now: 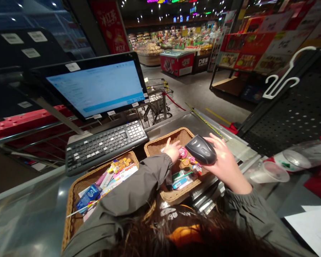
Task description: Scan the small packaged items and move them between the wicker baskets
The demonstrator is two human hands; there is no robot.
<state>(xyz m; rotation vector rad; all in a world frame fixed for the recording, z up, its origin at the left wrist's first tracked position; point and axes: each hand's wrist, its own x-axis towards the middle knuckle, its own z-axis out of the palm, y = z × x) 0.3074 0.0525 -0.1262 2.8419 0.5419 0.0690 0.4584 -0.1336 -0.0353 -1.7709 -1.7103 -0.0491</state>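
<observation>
My right hand point(224, 164) grips a black barcode scanner point(202, 149), held over the right side of a wicker basket point(173, 195). Reaching into that same basket, my left hand point(172, 150) has its fingers spread, close to a round pink packet point(182, 152). Whether its fingertips touch anything is hard to see. Small colourful packets lie in the basket, among them a light blue one point(179, 182). A second wicker basket point(69, 200), to the left and partly under my left sleeve, contains a dark blue packet point(88, 197) and several flat, bright items.
A black keyboard point(107, 144) lies behind the left basket, below a lit monitor point(98, 87). To the right are a plastic cup point(270, 172), paper sheets point(314, 228) and a black perforated panel point(296, 103) with white hooks point(279, 82). A shopping cart point(157, 96) stands beyond the counter.
</observation>
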